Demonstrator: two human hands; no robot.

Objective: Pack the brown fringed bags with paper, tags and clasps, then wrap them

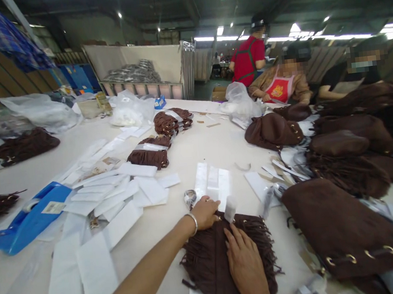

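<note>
A dark brown fringed bag [215, 262] lies flat on the pale table [210, 141], directly on the near side of the folded white pad [202, 180], with its upper edge close to the pad's lower end. Both hands are on the bag. The left hand [206, 213], a bracelet [193, 223] at its wrist, rests at the bag's upper left corner just short of the white pad, fingers bent and reaching toward the pad's near end; whether they pinch anything cannot be told. The right hand [245, 259] is farther from the pad, laid palm down on the bag to the right of its middle seam, fingers extended and slightly parted, closed around nothing. Most of the bag's body thus sits below the left hand and beneath or left of the right one. Its eyelet edge points toward the white pad, its rounded bottom toward the person; the seam runs along that same line, and fringe spreads out to both sides. Which dimension is longer is hard to judge. A translucent strip [230, 209] sticks up at the eyelet edge, near the pad's lower right corner. Loose white cards [120, 192] are heaped left of the pad, and a larger brown bag [345, 225] lies to its right, nearer the person.
</note>
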